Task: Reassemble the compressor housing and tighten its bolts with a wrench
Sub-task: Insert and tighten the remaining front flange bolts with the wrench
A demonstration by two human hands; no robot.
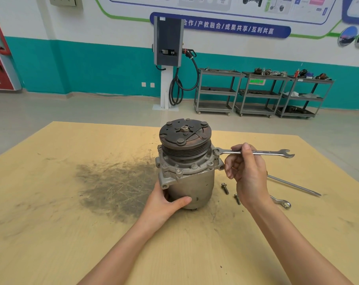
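Note:
A grey compressor point(192, 182) stands upright on the wooden table point(71, 223), its dark pulley and clutch plate on top. My left hand point(166, 199) grips the lower housing from the left, thumb across the front. My right hand point(246, 171) pinches the shaft of a combination wrench point(254, 152). The wrench lies level, its ring end seated on a bolt at the right side of the housing flange, its open end pointing right. Two loose bolts point(225, 188) point(237, 199) lie on the table just right of the compressor.
A long thin metal rod point(293, 185) and a second wrench point(281, 202) lie on the table to the right, partly behind my right wrist. A dark grease stain point(117, 184) covers the table left of the compressor. Shelf carts point(256, 93) and a charger stand far behind.

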